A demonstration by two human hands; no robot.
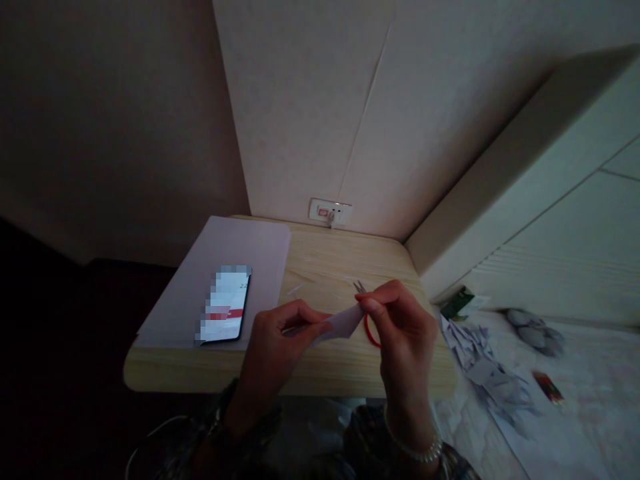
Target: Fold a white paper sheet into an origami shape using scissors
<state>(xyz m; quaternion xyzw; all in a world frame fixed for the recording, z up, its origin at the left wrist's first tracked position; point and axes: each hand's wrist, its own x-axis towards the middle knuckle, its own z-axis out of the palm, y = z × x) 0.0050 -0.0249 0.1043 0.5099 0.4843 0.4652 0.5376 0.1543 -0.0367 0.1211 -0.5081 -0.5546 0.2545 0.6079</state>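
Note:
A small folded piece of white paper is stretched between my two hands above the wooden table. My left hand pinches its left end between thumb and fingers. At the other end, the fingertips of my right hand close on the paper's tip. Scissors with red handles lie on the table behind my right hand, which hides part of them; their metal blades point away from me. Thin paper strips lie on the tabletop past my left hand.
A lit phone rests on a stack of white sheets at the table's left. A wall socket sits behind. On the bed at right are a heap of paper pieces, a grey plush item and a green box.

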